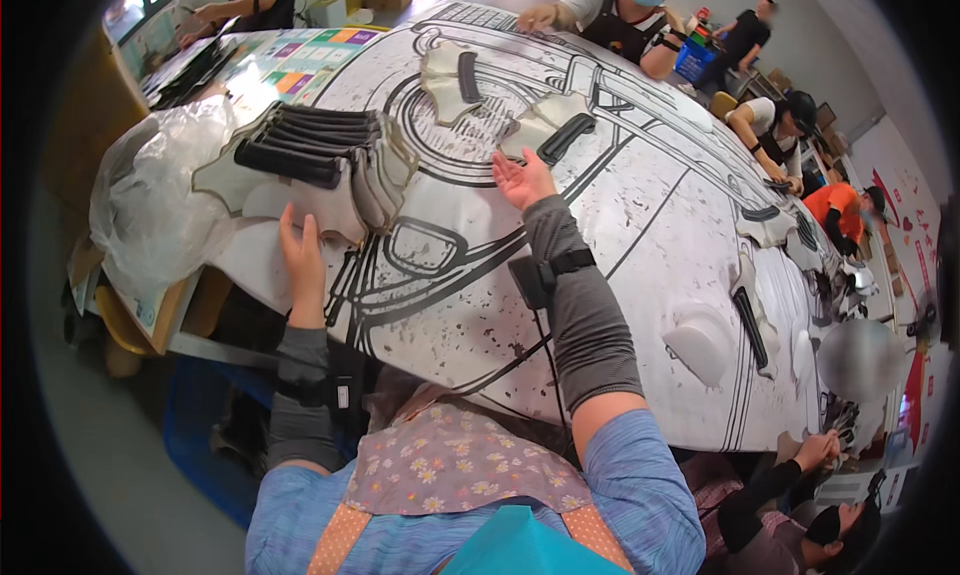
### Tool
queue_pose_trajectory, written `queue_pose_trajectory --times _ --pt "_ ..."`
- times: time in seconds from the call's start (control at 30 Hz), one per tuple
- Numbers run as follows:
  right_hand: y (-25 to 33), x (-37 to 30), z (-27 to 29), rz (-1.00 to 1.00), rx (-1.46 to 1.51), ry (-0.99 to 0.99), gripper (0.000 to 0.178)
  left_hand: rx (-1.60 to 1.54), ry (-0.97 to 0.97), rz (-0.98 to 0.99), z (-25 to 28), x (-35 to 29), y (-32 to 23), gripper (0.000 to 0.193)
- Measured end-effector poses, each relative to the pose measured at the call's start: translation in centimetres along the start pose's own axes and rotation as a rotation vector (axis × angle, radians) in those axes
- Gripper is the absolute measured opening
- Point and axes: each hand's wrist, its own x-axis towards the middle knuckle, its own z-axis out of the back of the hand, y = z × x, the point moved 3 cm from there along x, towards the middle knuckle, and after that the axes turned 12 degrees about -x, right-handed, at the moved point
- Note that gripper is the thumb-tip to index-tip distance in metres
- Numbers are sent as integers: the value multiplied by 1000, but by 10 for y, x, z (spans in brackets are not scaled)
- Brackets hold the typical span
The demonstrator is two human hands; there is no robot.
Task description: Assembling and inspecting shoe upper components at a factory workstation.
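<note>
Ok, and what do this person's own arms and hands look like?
The left hand and right hand are gloveless. Each side has a grey sleeve, a black strap and a black box; the left box bears a white label, the right one trails a black cable. The shirt sleeves are blue.

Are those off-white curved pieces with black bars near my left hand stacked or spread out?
Stacked: the off-white curved pieces overlap closely, their black bars lined up side by side.
</note>
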Motion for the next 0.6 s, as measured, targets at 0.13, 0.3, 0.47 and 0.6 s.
queue_pose_trajectory --times 0.13,0.3,0.47,0.6 --pt "17 23 18 77 20 -93 34 -6 30 -55 -5 -1 0 47" --pt "53 3 40 254 -199 -124 21 70 69 -56 5 6 19 45" --pt "127 -58 77 587 -176 -147 12 106 72 -72 -2 5 11 42" --pt "199 -128 116 717 -72 52 15 -60 24 21 8 11 25 44"
